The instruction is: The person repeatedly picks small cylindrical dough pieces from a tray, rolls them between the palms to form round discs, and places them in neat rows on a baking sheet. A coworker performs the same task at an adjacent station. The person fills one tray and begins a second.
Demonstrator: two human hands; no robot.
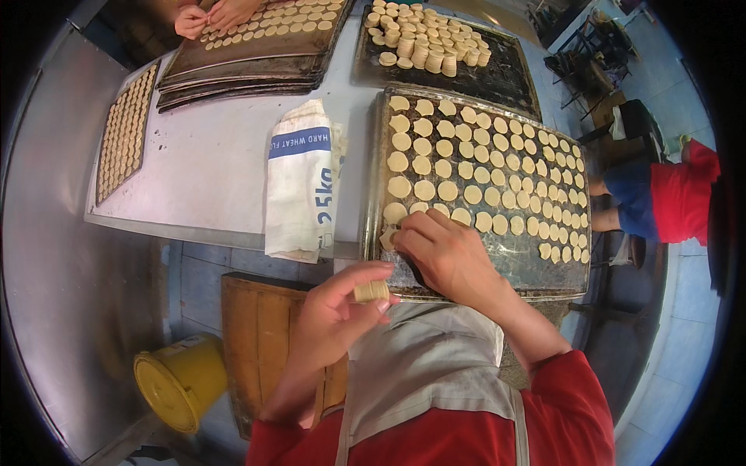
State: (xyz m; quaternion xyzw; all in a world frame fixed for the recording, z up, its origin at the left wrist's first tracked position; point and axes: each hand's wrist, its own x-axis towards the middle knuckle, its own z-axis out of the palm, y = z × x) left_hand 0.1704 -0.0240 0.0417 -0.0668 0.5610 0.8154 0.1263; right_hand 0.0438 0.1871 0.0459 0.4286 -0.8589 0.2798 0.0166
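Note:
My left hand [344,311] holds a short stack of round dough discs [372,291] between thumb and fingers, just off the near left corner of a dark baking tray [507,262]. On that tray lie rows of flat pale dough discs [445,191], some with uneven edges. Over the tray's near left part is my right hand [449,250], its fingertips at a dough disc [388,237] in the corner. Whether those fingers pinch the disc cannot be told, as the hand hides part of it.
Behind stands a tray [507,81] with piled disc stacks [428,43]. A folded flour sack [298,192] lies left of my tray. Further left are stacked trays [239,70], with another person's hands [213,17] above, and a filled tray [127,131]. A yellow bucket [183,378] is below; a person [664,192] stands right.

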